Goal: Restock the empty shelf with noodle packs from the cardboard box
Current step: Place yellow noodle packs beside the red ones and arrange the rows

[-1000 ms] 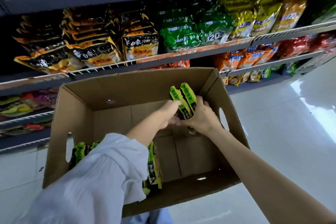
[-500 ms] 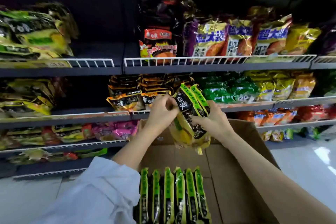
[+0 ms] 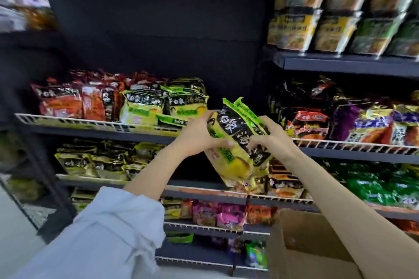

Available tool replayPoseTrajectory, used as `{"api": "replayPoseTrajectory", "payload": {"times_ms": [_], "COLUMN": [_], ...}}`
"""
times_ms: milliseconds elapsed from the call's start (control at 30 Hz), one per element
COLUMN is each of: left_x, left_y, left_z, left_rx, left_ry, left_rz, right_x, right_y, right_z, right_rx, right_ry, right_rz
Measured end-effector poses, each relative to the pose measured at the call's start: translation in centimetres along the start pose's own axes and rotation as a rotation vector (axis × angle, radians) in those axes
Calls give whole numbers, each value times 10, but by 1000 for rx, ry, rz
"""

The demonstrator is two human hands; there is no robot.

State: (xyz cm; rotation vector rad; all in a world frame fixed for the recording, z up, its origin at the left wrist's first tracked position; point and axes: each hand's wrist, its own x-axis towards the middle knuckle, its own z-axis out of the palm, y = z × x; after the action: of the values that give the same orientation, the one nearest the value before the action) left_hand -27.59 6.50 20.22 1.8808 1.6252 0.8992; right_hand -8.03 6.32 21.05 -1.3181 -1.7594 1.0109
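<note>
Both hands hold a small bunch of yellow, green and black noodle packs (image 3: pixel 238 142) in the air in front of the shelving. My left hand (image 3: pixel 199 136) grips the packs from the left side, thumb across the front. My right hand (image 3: pixel 267 140) grips them from the right, fingers curled over the black part of the wrapper. Just left of the packs, matching yellow and green noodle packs (image 3: pixel 163 104) lie stacked on a wire-fronted shelf (image 3: pixel 90 123). A corner of the cardboard box (image 3: pixel 306 242) shows at the lower right, its inside out of view.
Red noodle packs (image 3: pixel 68 102) fill the left part of the same shelf. Dark, red and purple packs (image 3: pixel 340 120) sit on the shelf to the right. Lower shelves carry gold, green and pink packs. A dark upright post (image 3: pixel 45 176) stands at the left.
My hands lifted the noodle packs out of the box and up to the height of the middle shelf. The view swung upward and left, so the box dropped to the lower right corner.
</note>
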Motion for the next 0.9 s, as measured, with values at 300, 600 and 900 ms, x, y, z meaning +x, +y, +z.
{"api": "replayPoseTrajectory", "payload": {"times_ms": [300,600,900], "left_x": [88,251,326], "left_y": [-8,-44,-110], "left_z": [-36,-45,-67], "left_rx": [53,484,580], "left_ry": [174,142,-92], "left_rz": [96,14,-169], "right_x": [101,272,408], "right_y": [-44,-9,17], "right_z": [-10,-17,-6], "right_rx": [-391,-719,-743], "right_ry": [-12,289,-177], "right_rz": [-186,-108,-59]}}
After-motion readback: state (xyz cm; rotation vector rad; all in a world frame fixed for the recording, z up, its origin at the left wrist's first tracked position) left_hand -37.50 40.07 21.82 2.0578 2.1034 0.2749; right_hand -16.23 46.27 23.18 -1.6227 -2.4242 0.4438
